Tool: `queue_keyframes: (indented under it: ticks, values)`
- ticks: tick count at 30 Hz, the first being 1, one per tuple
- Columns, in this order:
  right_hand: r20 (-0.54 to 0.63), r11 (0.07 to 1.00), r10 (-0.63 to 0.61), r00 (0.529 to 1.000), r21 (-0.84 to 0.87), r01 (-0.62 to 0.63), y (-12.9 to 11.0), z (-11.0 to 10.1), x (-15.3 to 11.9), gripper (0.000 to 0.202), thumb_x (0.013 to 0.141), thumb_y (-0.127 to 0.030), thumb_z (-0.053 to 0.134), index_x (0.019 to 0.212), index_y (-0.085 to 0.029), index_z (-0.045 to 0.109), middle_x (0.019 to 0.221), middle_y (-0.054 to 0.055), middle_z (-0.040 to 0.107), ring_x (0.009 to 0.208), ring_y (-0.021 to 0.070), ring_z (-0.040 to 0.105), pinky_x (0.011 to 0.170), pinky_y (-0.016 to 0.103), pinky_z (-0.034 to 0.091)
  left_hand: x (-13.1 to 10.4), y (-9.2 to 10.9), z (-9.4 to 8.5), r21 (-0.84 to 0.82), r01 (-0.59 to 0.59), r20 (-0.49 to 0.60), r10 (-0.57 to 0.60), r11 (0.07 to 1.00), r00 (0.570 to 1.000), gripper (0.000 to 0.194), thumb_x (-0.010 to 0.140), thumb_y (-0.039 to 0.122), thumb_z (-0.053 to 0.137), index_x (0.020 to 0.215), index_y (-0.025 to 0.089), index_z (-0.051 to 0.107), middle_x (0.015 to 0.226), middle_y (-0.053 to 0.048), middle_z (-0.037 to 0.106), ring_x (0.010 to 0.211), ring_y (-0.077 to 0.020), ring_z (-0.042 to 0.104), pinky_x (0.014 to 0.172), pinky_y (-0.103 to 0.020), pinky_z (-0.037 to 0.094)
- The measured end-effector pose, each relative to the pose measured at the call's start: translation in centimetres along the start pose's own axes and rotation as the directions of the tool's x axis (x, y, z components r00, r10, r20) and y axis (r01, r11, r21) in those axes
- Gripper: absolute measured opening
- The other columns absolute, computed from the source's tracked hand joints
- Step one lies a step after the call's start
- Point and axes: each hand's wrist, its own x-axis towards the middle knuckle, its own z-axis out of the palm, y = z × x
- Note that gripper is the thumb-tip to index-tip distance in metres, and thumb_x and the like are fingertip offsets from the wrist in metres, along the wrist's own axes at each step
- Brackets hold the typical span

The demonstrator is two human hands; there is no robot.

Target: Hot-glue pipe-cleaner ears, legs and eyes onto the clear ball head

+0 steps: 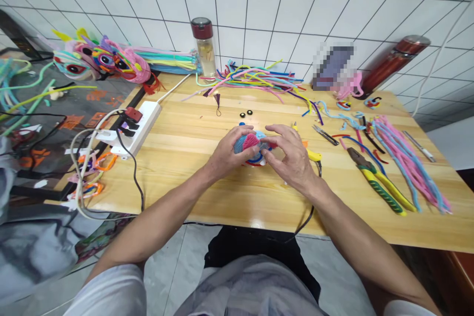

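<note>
My left hand (226, 154) and my right hand (288, 154) are both closed around a small fuzzy pipe-cleaner figure (250, 142), blue with a pink patch, held just above the middle of the wooden table (207, 177). Red and blue loops of it show underneath, between my hands. My right fingers pinch its right side. Two small black eye beads (246, 113) lie on the table just beyond the figure.
Pliers with yellow-green handles (377, 181) and small snips (325, 135) lie to the right, beside pink and blue pipe cleaners (407, 163). A power strip (135, 126) with cables sits left. Finished colourful heads (99, 61), a glass bottle (203, 47) and a red flask (394, 64) stand along the wall.
</note>
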Motion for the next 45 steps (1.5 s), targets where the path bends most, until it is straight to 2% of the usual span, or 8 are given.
queue_keyframes:
  ticks: [6,10,15,20,23,26,31,45]
  values:
    - [-0.187,0.986,0.152,0.97,0.094,-0.137,-0.2,-1.0,0.2,0.014,0.1,-0.025,0.06,0.105,-0.028,0.073,0.118,0.009,0.08,0.115,0.0298,0.073,0.104,0.053,0.055,-0.1,-1.1,1.0,-0.002,0.14,-0.07,-0.14,0.99,0.988,0.09,0.061,0.047,0.1,0.135,0.017,0.058,0.137,-0.017,0.065,0.127,-0.0353,0.064,0.114,-0.054,0.05]
    - [-0.266,0.939,0.32,0.909,0.219,-0.266,0.2,-1.4,-0.2,0.017,0.095,-0.021,0.054,0.084,-0.027,0.067,0.084,0.003,0.073,0.086,0.0244,0.071,0.083,0.042,0.057,-0.1,-1.0,1.0,-0.049,0.21,-0.084,-0.214,0.976,0.973,0.09,0.061,0.046,0.099,0.135,0.016,0.057,0.133,-0.016,0.068,0.123,-0.0347,0.068,0.112,-0.054,0.053]
    - [-0.322,0.863,0.444,0.836,0.405,-0.302,0.9,-1.0,-0.7,0.014,0.092,-0.02,0.055,0.086,-0.026,0.066,0.074,-0.001,0.065,0.071,0.0196,0.064,0.069,0.034,0.051,0.4,-0.1,0.6,-0.295,0.25,-0.017,-0.267,0.922,0.964,0.093,0.059,0.052,0.1,0.134,0.017,0.058,0.131,-0.015,0.074,0.119,-0.034,0.074,0.107,-0.049,0.06]
    - [-0.324,0.81,0.527,0.786,0.469,-0.351,1.9,-0.6,-1.2,0.01,0.097,-0.031,0.059,0.096,-0.025,0.067,0.071,-0.004,0.059,0.064,0.0173,0.057,0.065,0.032,0.047,0.8,0.0,0.6,-0.421,0.168,-0.041,-0.204,0.891,0.978,0.098,0.056,0.059,0.101,0.134,0.018,0.058,0.138,-0.017,0.074,0.13,-0.0368,0.071,0.114,-0.05,0.057]
    - [-0.247,0.791,0.537,0.807,0.479,-0.38,2.4,-0.2,-1.5,0.024,0.099,-0.045,0.064,0.111,-0.024,0.067,0.08,-0.002,0.065,0.073,0.0185,0.063,0.072,0.034,0.052,0.8,-0.2,0.7,-0.436,0.143,-0.059,-0.187,0.888,0.981,0.099,0.054,0.059,0.102,0.132,0.018,0.058,0.137,-0.018,0.074,0.13,-0.0371,0.071,0.115,-0.051,0.056]
    - [-0.135,0.794,0.454,0.881,0.509,-0.331,2.4,0.3,-1.6,0.049,0.098,-0.062,0.065,0.127,-0.023,0.062,0.106,0.007,0.074,0.097,0.0241,0.072,0.086,0.04,0.058,0.7,-0.4,0.9,-0.452,0.121,-0.078,-0.174,0.884,0.982,0.1,0.051,0.059,0.103,0.13,0.018,0.058,0.135,-0.018,0.074,0.129,-0.0369,0.071,0.115,-0.051,0.055]
    - [0.014,0.827,0.308,0.951,0.49,-0.275,1.7,0.7,-1.8,0.071,0.096,-0.074,0.064,0.143,-0.023,0.054,0.141,0.017,0.068,0.125,0.0316,0.068,0.097,0.048,0.06,0.7,-0.3,1.0,-0.44,0.114,-0.116,-0.182,0.891,0.976,0.102,0.049,0.068,0.101,0.128,0.019,0.058,0.132,-0.017,0.075,0.127,-0.0372,0.072,0.113,-0.051,0.056]
    - [-0.015,0.892,0.256,0.967,0.389,-0.231,1.7,1.8,-1.8,0.068,0.09,-0.064,0.078,0.141,-0.024,0.057,0.14,0.017,0.069,0.122,0.0299,0.07,0.094,0.048,0.063,0.8,0.1,1.0,-0.463,0.053,-0.113,-0.119,0.885,0.987,0.097,0.052,0.057,0.103,0.132,0.019,0.063,0.134,-0.016,0.076,0.128,-0.0367,0.072,0.117,-0.053,0.054]
